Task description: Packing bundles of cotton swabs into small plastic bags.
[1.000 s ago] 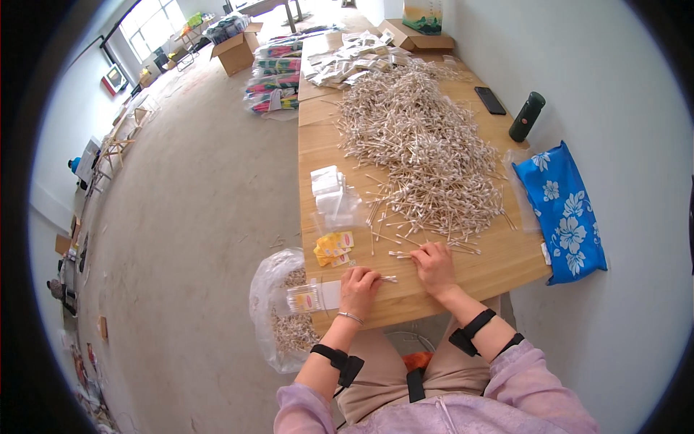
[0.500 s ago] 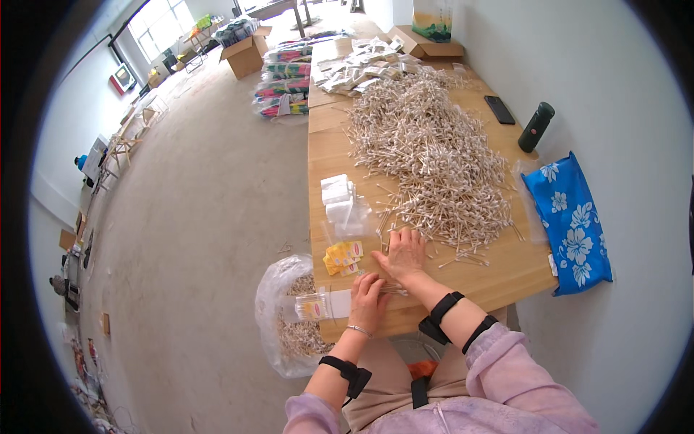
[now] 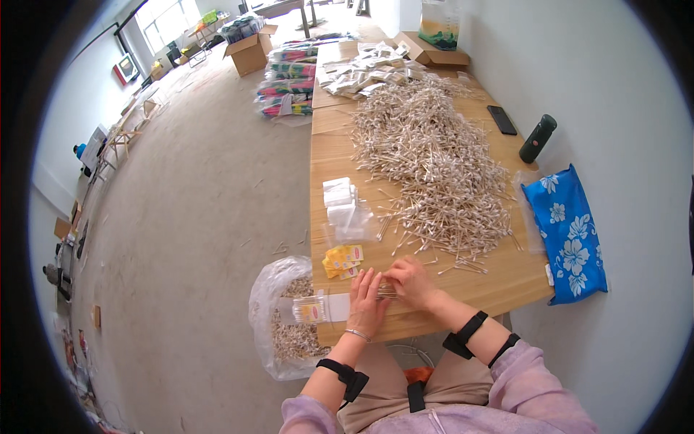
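Between my two hands a small bunch of cotton swabs (image 3: 387, 291) lies on the wooden table near its front edge. My left hand (image 3: 367, 302) rests at the left end of the bunch, fingers stretched forward and slightly apart. It partly covers a white strip (image 3: 337, 307) at the table's left edge. A clear packet of cotton swabs (image 3: 309, 311) with a yellow label sticks out past that edge from the strip. My right hand (image 3: 410, 282) is closed at the right end of the bunch, its fingers bent onto the swabs; the fingertips are partly hidden.
A big heap of loose cotton swabs (image 3: 441, 170) covers the table's middle. Yellow cards (image 3: 343, 259) and clear bags (image 3: 348, 213) lie at left. A phone (image 3: 502, 120), dark bottle (image 3: 538, 139) and blue floral pack (image 3: 571, 235) line the right. A plastic sack (image 3: 269, 318) stands below the left edge.
My right hand has drawn back from the edge of the heap toward my left hand, and its spread fingers have bent in. My left hand's fingers have straightened a little.
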`<state>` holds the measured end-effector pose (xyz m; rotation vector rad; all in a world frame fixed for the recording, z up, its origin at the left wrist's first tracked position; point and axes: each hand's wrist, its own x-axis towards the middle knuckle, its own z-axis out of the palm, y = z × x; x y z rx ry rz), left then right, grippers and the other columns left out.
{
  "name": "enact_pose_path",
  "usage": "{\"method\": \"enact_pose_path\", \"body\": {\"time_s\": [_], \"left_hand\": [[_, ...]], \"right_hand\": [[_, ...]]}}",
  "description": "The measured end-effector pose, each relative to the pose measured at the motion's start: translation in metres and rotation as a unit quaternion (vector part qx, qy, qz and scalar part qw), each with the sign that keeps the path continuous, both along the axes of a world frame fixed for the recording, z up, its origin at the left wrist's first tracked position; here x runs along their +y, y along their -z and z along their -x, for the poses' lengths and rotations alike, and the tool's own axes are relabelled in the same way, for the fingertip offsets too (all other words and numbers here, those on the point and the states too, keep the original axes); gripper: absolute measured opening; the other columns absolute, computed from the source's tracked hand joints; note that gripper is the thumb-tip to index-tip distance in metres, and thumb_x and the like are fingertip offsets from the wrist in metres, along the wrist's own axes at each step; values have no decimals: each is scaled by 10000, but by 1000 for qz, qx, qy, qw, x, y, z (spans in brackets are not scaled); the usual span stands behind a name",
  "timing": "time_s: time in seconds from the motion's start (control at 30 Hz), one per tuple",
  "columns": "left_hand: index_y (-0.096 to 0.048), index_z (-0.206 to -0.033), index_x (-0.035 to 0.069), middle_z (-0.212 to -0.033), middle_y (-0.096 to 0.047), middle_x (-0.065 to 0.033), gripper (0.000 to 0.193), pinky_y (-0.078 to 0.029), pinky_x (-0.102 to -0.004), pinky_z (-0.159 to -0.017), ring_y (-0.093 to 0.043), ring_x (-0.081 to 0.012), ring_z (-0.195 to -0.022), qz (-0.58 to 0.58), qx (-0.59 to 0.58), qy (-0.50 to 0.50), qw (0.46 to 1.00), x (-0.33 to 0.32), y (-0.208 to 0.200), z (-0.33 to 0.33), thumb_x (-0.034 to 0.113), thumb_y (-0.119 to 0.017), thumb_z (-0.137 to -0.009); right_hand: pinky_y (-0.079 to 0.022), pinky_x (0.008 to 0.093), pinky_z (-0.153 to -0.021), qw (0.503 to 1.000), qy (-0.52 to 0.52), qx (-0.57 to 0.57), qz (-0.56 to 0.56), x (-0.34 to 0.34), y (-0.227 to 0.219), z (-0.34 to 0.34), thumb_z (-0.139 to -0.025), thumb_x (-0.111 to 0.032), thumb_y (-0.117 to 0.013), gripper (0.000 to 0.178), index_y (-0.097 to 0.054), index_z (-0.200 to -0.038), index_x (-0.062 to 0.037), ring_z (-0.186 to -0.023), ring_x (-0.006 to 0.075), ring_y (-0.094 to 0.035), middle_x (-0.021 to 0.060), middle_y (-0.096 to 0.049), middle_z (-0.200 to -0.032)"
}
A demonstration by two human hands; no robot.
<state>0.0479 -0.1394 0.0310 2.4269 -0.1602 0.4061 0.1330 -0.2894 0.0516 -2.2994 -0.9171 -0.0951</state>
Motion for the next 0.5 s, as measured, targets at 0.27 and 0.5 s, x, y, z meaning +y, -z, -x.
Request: {"method": "enact_pose_path", "body": {"time_s": [0.27, 0.5], "left_hand": [[-593, -1152, 47, -1245, -558, -123, 446, -296, -491, -1095, -444, -335, -1249, 13, -13, 29, 999, 2, 6, -2, 110, -727, -731], [-601, -1124, 46, -1213, -568, -125, 432, -303, -500, -1089, -456, -332, -1236, 29, -9, 33, 999, 4, -1, -3, 108, -739, -719]], "right_hand": [[-436, 357, -873, 973, 53, -184, 128, 15, -5, -102, -802, -123, -573, 146, -674, -906, -143, -1028, 219, -516, 20, -610, -1026], [-417, 365, -879, 958, 41, -194, 208, 14, -11, -113, -833, -211, -573, 128, -678, -881, -156, -1061, 218, -490, 16, -572, -998]]}}
